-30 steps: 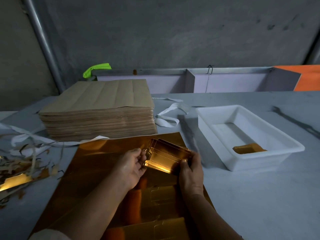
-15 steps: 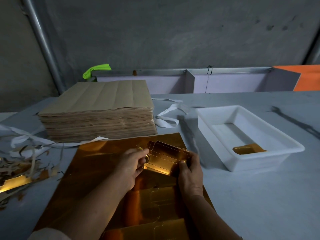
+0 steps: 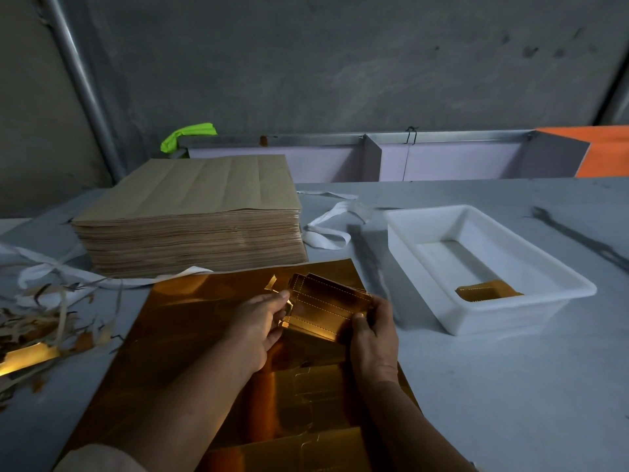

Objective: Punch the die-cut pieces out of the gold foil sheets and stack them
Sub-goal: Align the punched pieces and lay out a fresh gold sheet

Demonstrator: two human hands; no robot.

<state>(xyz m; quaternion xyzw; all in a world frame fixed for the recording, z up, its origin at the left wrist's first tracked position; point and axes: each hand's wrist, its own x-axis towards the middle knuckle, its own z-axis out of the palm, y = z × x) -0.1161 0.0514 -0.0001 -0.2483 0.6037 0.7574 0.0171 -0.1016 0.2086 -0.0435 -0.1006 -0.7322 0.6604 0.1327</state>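
- Left hand (image 3: pixel 258 321) and right hand (image 3: pixel 372 335) both hold a small bundle of punched gold pieces (image 3: pixel 326 308), raised just above the gold foil sheet (image 3: pixel 190 321) lying on the surface (image 3: pixel 510 386).
- Right hand: thumb on top, fingers curled under the bundle's right end.
- Change: over the last second the left hand went from gripping the bundle's left end to picking at it with thumb and fingertips; small foil tabs (image 3: pixel 272 283) now stick out there.
- Likely meaning: leftover waste is being cleaned off and the edges squared before stacking.
- White tray (image 3: pixel 503 316) to the right already holds a few gold pieces (image 3: pixel 486 291); probably the drop spot.
- Tall pile of brown-backed sheets (image 3: pixel 194 216) behind suggests much is left; scrap strips (image 3: pixel 44 321) lie at far left.
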